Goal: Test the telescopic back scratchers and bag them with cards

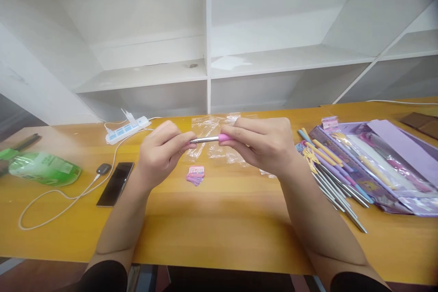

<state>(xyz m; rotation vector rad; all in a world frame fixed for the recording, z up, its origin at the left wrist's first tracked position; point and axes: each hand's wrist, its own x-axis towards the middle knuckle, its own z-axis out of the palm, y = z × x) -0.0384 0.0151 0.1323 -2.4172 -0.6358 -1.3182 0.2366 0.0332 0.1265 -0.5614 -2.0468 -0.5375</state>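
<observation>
Pink-handled slim silver metal rod (207, 139), held roughly level above the yellow-brown wooden surface (219, 232), between its near and far edges.
Probably light, stiff, slick along bare metal; the pink handle (225, 137) should grip best. Left hand (161, 150) pinches the metal end, right hand (263, 141) the handle, clear plastic wrappers (203, 124) behind.

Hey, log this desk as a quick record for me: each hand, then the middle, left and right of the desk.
Left hand: pinching the metal end of a pink-ended rod
Right hand: gripping the rod's pink end
Middle: small pile of pink and purple cards; clear plastic bags behind
Left: green bottle on its side, dark-screened phone, white power strip
Right: loose metal rods with coloured handles beside an open purple box
</observation>
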